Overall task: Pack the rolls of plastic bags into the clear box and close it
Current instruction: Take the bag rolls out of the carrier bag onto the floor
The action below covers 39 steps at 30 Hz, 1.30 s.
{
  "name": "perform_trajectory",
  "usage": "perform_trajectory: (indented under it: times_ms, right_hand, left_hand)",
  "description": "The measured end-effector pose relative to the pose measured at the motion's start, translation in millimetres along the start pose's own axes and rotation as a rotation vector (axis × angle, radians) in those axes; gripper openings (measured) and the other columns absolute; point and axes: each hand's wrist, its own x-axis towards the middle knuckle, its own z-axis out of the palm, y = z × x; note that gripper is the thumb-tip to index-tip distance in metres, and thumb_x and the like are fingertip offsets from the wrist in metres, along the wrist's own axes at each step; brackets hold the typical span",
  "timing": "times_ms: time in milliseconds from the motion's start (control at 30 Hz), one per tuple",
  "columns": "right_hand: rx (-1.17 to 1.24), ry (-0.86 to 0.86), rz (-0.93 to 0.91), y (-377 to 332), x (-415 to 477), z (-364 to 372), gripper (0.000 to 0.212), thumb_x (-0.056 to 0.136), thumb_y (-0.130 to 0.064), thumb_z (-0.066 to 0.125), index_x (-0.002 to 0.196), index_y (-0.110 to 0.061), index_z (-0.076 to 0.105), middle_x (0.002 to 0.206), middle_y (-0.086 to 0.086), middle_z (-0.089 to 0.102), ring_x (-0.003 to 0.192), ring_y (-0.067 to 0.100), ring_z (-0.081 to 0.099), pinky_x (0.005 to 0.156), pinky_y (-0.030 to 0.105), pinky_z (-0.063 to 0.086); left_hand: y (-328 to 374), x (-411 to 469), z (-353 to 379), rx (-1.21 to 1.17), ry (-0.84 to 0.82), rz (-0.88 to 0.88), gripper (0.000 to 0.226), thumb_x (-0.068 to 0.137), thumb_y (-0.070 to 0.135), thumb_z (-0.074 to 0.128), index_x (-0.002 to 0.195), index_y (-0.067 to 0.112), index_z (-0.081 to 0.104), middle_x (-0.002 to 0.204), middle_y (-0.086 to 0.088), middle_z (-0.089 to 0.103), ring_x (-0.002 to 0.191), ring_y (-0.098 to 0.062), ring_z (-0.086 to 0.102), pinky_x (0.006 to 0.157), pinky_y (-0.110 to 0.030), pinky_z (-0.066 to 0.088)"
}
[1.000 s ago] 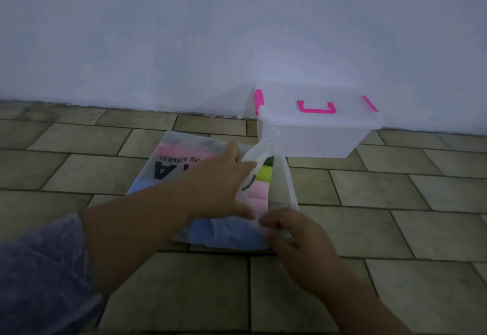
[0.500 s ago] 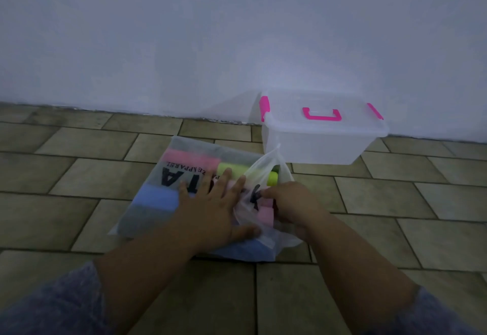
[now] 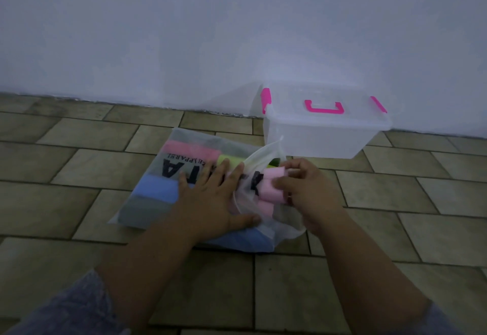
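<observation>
A translucent carrier bag [image 3: 158, 176] with black lettering lies on the tiled floor, holding rolls of plastic bags in pink, blue, green and grey. My left hand [image 3: 210, 197] lies flat on the bag with fingers spread. At the bag's open mouth my right hand [image 3: 303, 189] grips pink rolls [image 3: 271, 184] that stick partly out of it. The clear box [image 3: 316, 134] with pink latches and a pink handle stands against the wall behind the bag, its lid on.
A white wall [image 3: 237, 31] runs along the back right behind the box. Brown floor tiles [image 3: 395, 203] stretch to the right and left of the bag.
My right hand went into the bag's mouth and has drawn pink rolls partly out. My left hand moved to lie flat on the bag.
</observation>
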Motion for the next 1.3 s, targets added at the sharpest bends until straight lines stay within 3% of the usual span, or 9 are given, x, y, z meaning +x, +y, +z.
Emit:
perform_trajectory:
  times_ms: [67, 267, 400, 567, 667, 800, 900, 1067, 1300]
  right_hand:
    - [-0.05, 0.058, -0.101, -1.1, -2.4, -28.6, 0.028, 0.072, -0.008, 0.073, 0.089, -0.029, 0.065, 0.1, 0.004, 0.064, 0.092, 0.028, 0.063, 0.072, 0.047, 0.058]
    - [0.358, 0.401, -0.13, 10.2, -2.0, -108.8, 0.021, 0.077, -0.005, 0.066, 0.087, -0.021, 0.059, 0.108, 0.009, 0.059, 0.094, 0.031, 0.063, 0.06, 0.034, 0.054]
    - [-0.19, 0.542, -0.147, 32.3, 8.0, -78.0, 0.028, 0.075, -0.014, 0.07, 0.094, -0.022, 0.05, 0.098, 0.002, 0.058, 0.082, 0.021, 0.061, 0.064, 0.038, 0.055]
    - [-0.68, 0.457, -0.312, 31.7, 12.3, -53.1, 0.032, 0.071, -0.01, 0.069, 0.101, -0.011, 0.056, 0.101, 0.011, 0.057, 0.084, 0.023, 0.053, 0.062, 0.028, 0.037]
    - [-0.631, 0.368, -0.481, 7.8, 7.3, -40.4, 0.025, 0.075, -0.018, 0.067, 0.099, -0.021, 0.06, 0.094, -0.003, 0.06, 0.082, 0.015, 0.056, 0.062, 0.024, 0.04]
    - [-0.724, -0.14, -0.098, -4.7, 10.5, -1.5, 0.012, 0.086, -0.019, 0.057, 0.096, -0.017, 0.062, 0.095, 0.001, 0.065, 0.086, 0.017, 0.061, 0.074, 0.031, 0.051]
    - [-0.549, -0.173, 0.03, -4.0, 22.7, 9.5, 0.018, 0.083, -0.012, 0.059, 0.098, -0.004, 0.063, 0.094, 0.011, 0.063, 0.083, 0.022, 0.057, 0.076, 0.036, 0.049]
    - [-0.145, -0.199, 0.136, 9.7, 31.5, 2.8, 0.02, 0.073, -0.008, 0.068, 0.093, -0.005, 0.068, 0.086, 0.012, 0.068, 0.073, 0.022, 0.061, 0.062, 0.032, 0.048]
    - [-0.379, -0.277, -0.046, 16.9, 32.2, 4.3, 0.036, 0.063, -0.031, 0.078, 0.094, -0.025, 0.062, 0.092, -0.005, 0.07, 0.089, 0.015, 0.066, 0.078, 0.038, 0.055]
  left_hand:
    - [-0.6, 0.5, 0.8, 0.011, -0.009, -0.007, 0.106, 0.052, 0.099, 0.009, 0.135, 0.047, -0.03, 0.155, 0.008, -0.021, 0.142, -0.017, -0.019, 0.105, -0.063, -0.01]
    - [-0.3, 2.4, -1.1, 0.028, -0.077, -0.033, 0.111, 0.048, 0.1, 0.008, 0.141, 0.046, -0.02, 0.155, 0.01, -0.022, 0.142, -0.016, -0.021, 0.105, -0.064, -0.01]
    - [16.2, 15.8, -10.5, -0.083, -0.168, -0.187, 0.12, 0.042, 0.102, 0.008, 0.143, 0.042, -0.016, 0.155, 0.006, -0.024, 0.143, -0.024, -0.017, 0.102, -0.069, -0.007]
    - [34.7, 43.1, -19.2, 0.051, -0.145, -0.058, 0.109, 0.06, 0.093, 0.026, 0.14, 0.039, -0.026, 0.153, 0.002, -0.03, 0.14, -0.034, -0.023, 0.099, -0.073, -0.007]
    - [12.7, 50.1, -20.5, 0.029, -0.242, -0.018, 0.112, 0.055, 0.094, 0.029, 0.139, 0.044, -0.024, 0.155, 0.007, -0.026, 0.141, -0.029, -0.023, 0.102, -0.072, -0.003]
    - [0.3, 44.6, -11.3, -0.009, -0.218, -0.014, 0.115, 0.046, 0.098, 0.025, 0.138, 0.049, -0.023, 0.153, 0.012, -0.027, 0.14, -0.022, -0.027, 0.103, -0.068, -0.006]
    - [1.2, 43.4, -7.4, -0.021, -0.201, -0.015, 0.115, 0.045, 0.098, 0.025, 0.138, 0.049, -0.023, 0.153, 0.012, -0.027, 0.139, -0.02, -0.028, 0.102, -0.068, -0.007]
    - [1.3, 41.0, -12.0, -0.053, -0.224, 0.0, 0.116, 0.045, 0.097, 0.027, 0.138, 0.048, -0.023, 0.154, 0.01, -0.027, 0.139, -0.02, -0.029, 0.102, -0.067, -0.011]
    - [2.0, 39.8, -17.0, -0.065, -0.245, 0.009, 0.114, 0.056, 0.092, 0.038, 0.141, 0.045, -0.021, 0.154, 0.008, -0.027, 0.139, -0.022, -0.029, 0.103, -0.067, -0.011]
